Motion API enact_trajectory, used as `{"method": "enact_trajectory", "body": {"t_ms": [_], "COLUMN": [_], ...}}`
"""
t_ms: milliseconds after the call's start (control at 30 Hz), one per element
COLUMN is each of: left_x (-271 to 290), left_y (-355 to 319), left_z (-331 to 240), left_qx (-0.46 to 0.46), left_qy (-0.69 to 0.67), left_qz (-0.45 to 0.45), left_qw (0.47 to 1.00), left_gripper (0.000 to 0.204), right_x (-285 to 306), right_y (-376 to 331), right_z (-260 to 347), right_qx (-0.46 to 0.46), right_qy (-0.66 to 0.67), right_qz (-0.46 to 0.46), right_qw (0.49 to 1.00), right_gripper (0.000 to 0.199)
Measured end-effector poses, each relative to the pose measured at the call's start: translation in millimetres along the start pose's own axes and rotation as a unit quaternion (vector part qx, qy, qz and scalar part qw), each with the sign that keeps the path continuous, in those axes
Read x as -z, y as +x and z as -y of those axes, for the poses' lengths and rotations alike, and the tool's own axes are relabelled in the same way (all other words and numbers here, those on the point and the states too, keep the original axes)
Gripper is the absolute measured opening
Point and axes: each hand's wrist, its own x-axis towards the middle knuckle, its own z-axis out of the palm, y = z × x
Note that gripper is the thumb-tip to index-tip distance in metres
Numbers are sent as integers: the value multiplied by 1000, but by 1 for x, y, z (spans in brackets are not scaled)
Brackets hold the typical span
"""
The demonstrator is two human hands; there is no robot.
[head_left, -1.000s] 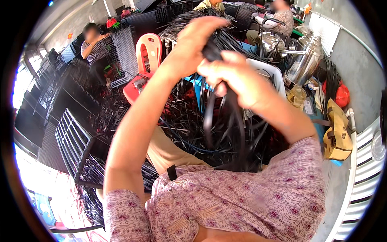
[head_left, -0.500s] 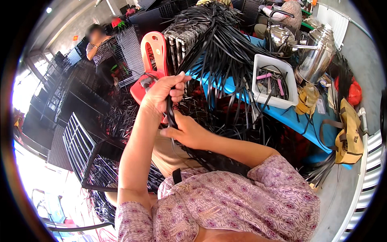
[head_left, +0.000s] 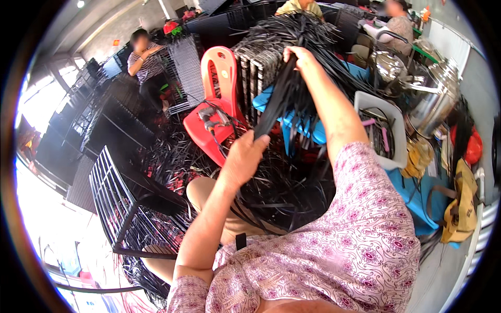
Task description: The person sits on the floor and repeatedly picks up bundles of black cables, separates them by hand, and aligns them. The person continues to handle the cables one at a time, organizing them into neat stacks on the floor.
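A bundle of flat black plastic strips [head_left: 277,101] stretches slantwise between my two hands. My left hand [head_left: 243,160] is closed around its lower end, thumb on top. At the upper end, my right hand [head_left: 299,57] reaches far out with bent fingers closed on the strips. Behind that hand, a big heap of similar black strips [head_left: 318,34] lies over a stack wrapped in patterned material [head_left: 249,70] and hangs down. Left of the bundle stands a small red plastic chair [head_left: 211,136] with a metal hand tool [head_left: 213,119] on its seat.
On the blue table [head_left: 412,195] at right are a grey bin [head_left: 399,151] with purple-handled tools, a steel flask [head_left: 436,99], a kettle [head_left: 389,65] and a tan bag [head_left: 459,206]. A black metal frame [head_left: 117,208] stands at left. Other people [head_left: 146,62] sit farther off.
My right hand has moved from beneath the left one up and away to the strips' far end. My left hand has come lower and rightward. The strips are now drawn out between them.
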Motion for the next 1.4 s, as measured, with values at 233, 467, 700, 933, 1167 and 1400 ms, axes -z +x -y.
{"method": "enact_trajectory", "body": {"t_ms": [233,467,700,933,1167,1400], "left_x": [16,53,107,226,364,435], "left_y": [-36,-112,-183,-324,-368,-497], "left_z": [-29,-79,-110,-116,-64,-85], "left_qx": [-15,85,169,-23,109,94], "left_qy": [36,66,139,796,621,479], "left_qz": [-1,-27,-184,-259,-500,-620], "left_qw": [999,994,958,546,593,614], "left_gripper": [27,16,47,30,23,17], "right_x": [129,98,110,76,138,121], "right_y": [143,145,138,167,173,171], "right_z": [28,13,27,-14,44,0], "right_qx": [-9,-77,-51,-115,-185,-180], "right_qy": [-201,60,68,308,489,169], "right_qz": [75,-30,24,-118,-66,121], "right_qw": [977,995,996,937,850,961], "right_gripper": [36,25,24,28,38,50]}}
